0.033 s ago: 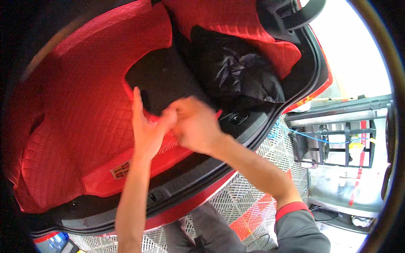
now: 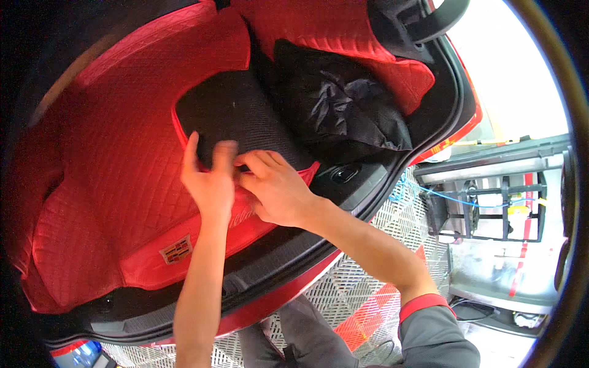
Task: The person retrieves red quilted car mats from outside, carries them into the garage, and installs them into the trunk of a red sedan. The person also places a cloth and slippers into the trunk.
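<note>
A red quilted trunk mat (image 2: pixel 123 141) lines the car trunk, and a black ribbed section (image 2: pixel 227 104) shows at its right part. My left hand (image 2: pixel 207 187) is over the black section's near edge, fingers spread, fingertips slightly blurred. Close beside it on the right, my right hand (image 2: pixel 279 189) has its fingers bent together; whatever they pinch is hidden. Both hands are above the mat's red front band, which bears a crest-like patch (image 2: pixel 177 250). A crumpled black bag (image 2: pixel 350 110) lies beyond my right hand.
The black trunk sill (image 2: pixel 257 257) curves along the near side, with a latch recess (image 2: pixel 345 174) right of my right hand. Outside are a grey and red grated floor (image 2: pixel 331 288) and a black rack (image 2: pixel 509 208) with a blue hose (image 2: pixel 442 195). Plastic bottles (image 2: pixel 83 354) stand lower left.
My hands have separated slightly. My left hand's thumb has lifted away from the right hand, and the right fingers have drawn in over the black section's near edge.
</note>
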